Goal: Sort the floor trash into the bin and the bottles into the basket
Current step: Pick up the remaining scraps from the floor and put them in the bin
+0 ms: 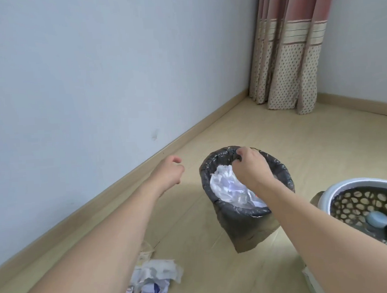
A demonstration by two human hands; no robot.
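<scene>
A bin (pixel 243 220) lined with a dark bag stands on the floor in the middle, holding crumpled white paper (pixel 227 185). My right hand (pixel 250 165) is over it, and its fingers pinch the bag's far rim. My left hand (pixel 169 169) hovers left of the bin with loosely curled fingers, holding nothing. A pile of crumpled paper and wrappers (pixel 154 281) lies on the floor near my left forearm. At the right edge, a basket (pixel 342 195) with a white rim and brown lattice wall holds bottles (pixel 377 220), of which I see the caps.
A pale wall with a wooden skirting board (pixel 121 181) runs along the left. A spotted curtain (pixel 290 71) hangs in the far corner. Wooden floor (pixel 278 131) lies beyond the bin.
</scene>
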